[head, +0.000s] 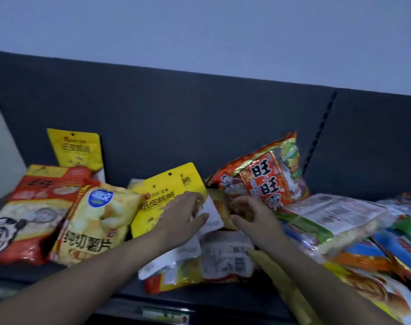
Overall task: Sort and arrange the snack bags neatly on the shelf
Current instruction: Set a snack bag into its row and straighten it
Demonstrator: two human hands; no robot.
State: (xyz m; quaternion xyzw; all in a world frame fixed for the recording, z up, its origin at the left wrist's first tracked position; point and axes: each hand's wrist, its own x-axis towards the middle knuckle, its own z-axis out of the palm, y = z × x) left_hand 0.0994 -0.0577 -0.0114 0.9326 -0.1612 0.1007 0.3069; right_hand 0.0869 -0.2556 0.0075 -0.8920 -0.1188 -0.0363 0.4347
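snack bags are lying in a loose heap along the shelf [223, 299] in the head view, the only view on offer. at the left end a red cartoon bag [24, 219] and a pale chip bag [94, 221] are leaning side by side, and a small yellow bag [76, 148] is standing against the back panel behind them. toward the right end, flat packets [340, 219] are overlapping every which way.

the left grip [183, 214] is lying on the lower right corner of the yellow walnut bag [162, 195] near the middle of the shelf. its fingers are bending over that bag's edge and seem to be pinching it, while the thumb is reaching across a white-backed packet [212, 215]. the right grip [249, 212] is curling just beside it, under the red rice-cracker bag [268, 179]. blur is hiding whether it is pinching anything, so i cannot tell.

the step in hand is looking like pulling one bag free of the middle pile. doing it well is probably meaning lifting the walnut bag by its edge rather than dragging it, holding its neighbours down with the other grip, then standing it by its yellow match at the back left.
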